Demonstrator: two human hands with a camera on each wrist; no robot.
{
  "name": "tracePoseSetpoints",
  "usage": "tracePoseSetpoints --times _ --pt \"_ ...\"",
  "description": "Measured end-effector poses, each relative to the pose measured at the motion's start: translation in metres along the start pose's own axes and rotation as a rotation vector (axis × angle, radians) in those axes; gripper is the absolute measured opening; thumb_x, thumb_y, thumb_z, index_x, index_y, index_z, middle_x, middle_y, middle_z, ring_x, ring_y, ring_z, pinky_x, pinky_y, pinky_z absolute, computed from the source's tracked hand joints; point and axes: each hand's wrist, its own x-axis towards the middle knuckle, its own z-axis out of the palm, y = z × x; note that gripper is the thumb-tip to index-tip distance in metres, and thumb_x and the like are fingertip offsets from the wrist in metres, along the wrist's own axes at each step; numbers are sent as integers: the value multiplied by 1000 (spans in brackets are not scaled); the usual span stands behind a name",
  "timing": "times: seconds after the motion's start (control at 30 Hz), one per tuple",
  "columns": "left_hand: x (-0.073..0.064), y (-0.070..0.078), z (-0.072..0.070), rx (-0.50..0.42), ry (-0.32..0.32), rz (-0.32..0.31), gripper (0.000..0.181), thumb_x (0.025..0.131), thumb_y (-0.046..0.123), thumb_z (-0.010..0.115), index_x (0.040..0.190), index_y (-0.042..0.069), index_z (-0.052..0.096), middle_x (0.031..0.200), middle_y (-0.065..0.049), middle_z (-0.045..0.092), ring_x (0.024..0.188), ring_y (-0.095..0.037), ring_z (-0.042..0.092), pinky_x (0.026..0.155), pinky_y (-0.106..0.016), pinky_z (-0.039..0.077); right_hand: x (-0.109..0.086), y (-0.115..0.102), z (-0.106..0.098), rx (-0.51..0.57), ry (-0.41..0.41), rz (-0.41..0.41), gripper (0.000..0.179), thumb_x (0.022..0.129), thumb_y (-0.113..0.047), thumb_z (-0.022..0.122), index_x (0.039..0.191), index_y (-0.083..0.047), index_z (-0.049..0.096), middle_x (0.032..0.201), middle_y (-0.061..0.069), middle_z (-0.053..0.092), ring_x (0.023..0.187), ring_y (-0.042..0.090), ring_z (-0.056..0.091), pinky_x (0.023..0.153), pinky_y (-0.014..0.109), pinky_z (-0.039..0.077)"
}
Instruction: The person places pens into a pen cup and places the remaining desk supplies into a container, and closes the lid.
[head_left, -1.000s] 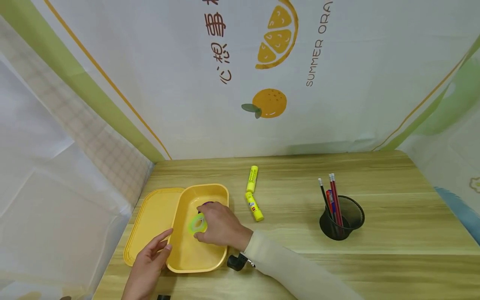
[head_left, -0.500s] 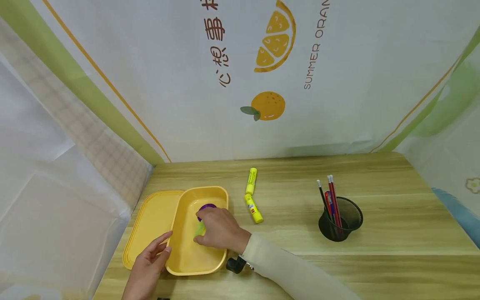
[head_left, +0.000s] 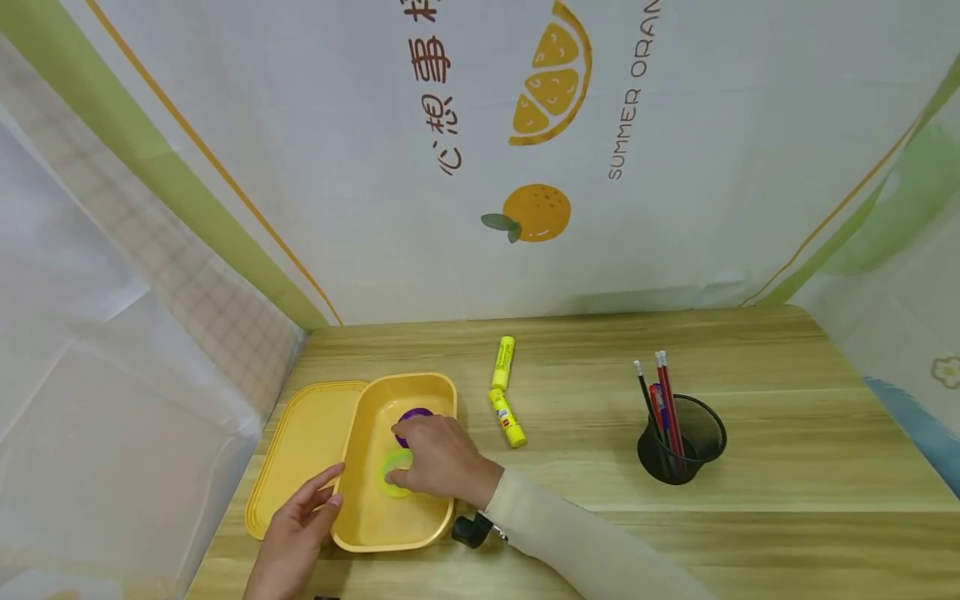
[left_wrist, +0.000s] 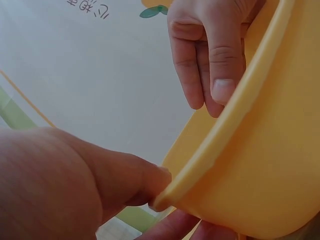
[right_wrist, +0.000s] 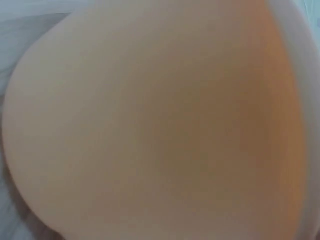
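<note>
A yellow plastic box (head_left: 375,517) stands at the left of the table, its lid (head_left: 300,450) beneath and to the left. Inside lie a translucent green ring (head_left: 392,485), which looks like a roll of tape, and a purple ring (head_left: 405,437), partly covered. My right hand (head_left: 442,458) is over both, thumb above the green ring; in the left wrist view its fingers (left_wrist: 188,75) point down, with nothing visible in them. My left hand (head_left: 292,525) holds the box's left edge, thumb (left_wrist: 135,177) at the rim. The right wrist view is a blurred, close yellow surface.
Two yellow glue sticks, one farther back (head_left: 504,362) and one nearer (head_left: 508,418), lie end to end right of the box. A black mesh pen holder (head_left: 697,429) with several pencils and pens stands at the right. A printed cloth (head_left: 675,233) hangs behind the table.
The green ring, tilted under my right hand half a second ago, now lies flat on the box's floor. The purple ring shows more than a second ago. My left hand stays at the edge.
</note>
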Motion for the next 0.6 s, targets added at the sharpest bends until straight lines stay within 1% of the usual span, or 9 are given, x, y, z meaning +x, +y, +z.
tracePoseSetpoints --times 0.07,0.13,0.23,0.4,0.47,0.6 --pt "0 0 0 0 1 0 50 110 24 59 159 17 49 152 -22 56 124 -20 62 77 -26 55 -1 1 -1 10 8 -7 55 84 -48 88 123 -12 76 110 -4 79 94 11 72 76 24 55" --pt "0 0 0 -3 3 -4 51 110 23 59 159 17 49 151 -23 56 119 -14 62 76 -26 55 -1 2 -2 19 19 -9 57 85 -48 88 127 -12 75 115 -2 79 99 12 73 82 25 57" --pt "0 0 0 -10 5 -8 50 110 22 60 159 17 49 150 -23 56 112 -8 61 75 -25 55 -3 3 -2 57 32 -2 59 86 -47 87 130 -10 74 118 0 78 101 12 72 86 24 57" --pt "-1 2 0 1 3 -1 50 110 21 60 159 16 49 149 -24 57 110 -7 62 74 -25 55 -5 6 -5 137 54 -1 61 88 -45 85 135 -8 71 125 1 76 110 12 72 96 22 56" --pt "-1 3 -1 5 1 -1 50 110 21 60 159 16 49 149 -24 57 110 -7 62 74 -25 54 -7 8 -5 160 72 -12 61 89 -43 85 136 -7 70 129 2 75 115 12 72 101 23 55" --pt "1 1 0 -1 -5 -11 51 110 22 59 160 16 48 149 -23 57 107 -6 62 73 -25 54 -8 12 -5 182 101 -45 61 90 -42 84 138 -6 68 133 2 74 120 12 71 104 23 54"
